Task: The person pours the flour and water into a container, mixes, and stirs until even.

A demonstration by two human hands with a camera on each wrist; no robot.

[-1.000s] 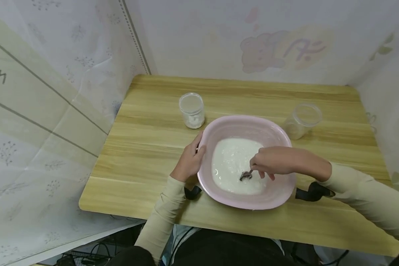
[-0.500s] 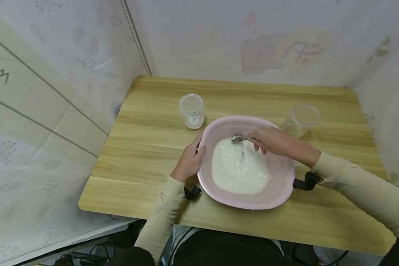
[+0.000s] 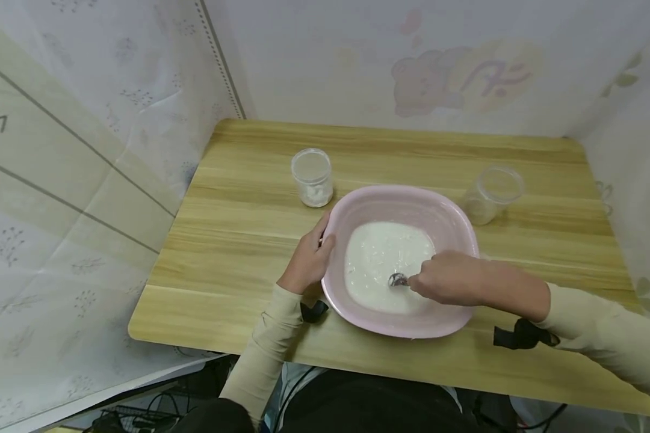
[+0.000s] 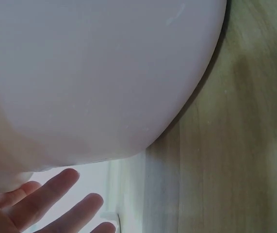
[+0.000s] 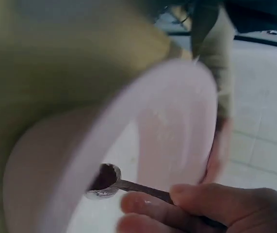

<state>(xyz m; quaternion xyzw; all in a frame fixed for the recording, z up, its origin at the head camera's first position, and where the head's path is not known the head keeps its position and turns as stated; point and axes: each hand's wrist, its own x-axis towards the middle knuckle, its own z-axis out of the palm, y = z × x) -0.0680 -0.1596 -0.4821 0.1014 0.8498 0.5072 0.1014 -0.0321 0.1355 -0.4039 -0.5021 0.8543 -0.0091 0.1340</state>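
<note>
A pink plastic basin [image 3: 406,328] holding a white liquid [image 3: 381,252] stands on the wooden table. My left hand [image 3: 307,260] holds the basin's left rim, the thumb over the rim; in the left wrist view its fingers [image 4: 75,213] extend along the outside. Above the liquid, my right hand [image 3: 452,278] grips the handle of a metal spoon [image 3: 397,279] between thumb and fingers. The right wrist view shows the spoon's bowl [image 5: 110,182] low inside the basin, at or just over the liquid. Whether it touches the liquid, I cannot tell.
Behind the basin at the left stands a clear jar [image 3: 312,178] with white pieces at its bottom. A clear jar [image 3: 492,193] is on the right, close to the basin. Printed cloth walls [image 3: 325,66] border the table [image 3: 222,252] at the back and sides.
My right hand swept the spoon from the front of the liquid to the basin's far side, then back toward the front middle. The left hand has stayed on the rim.
</note>
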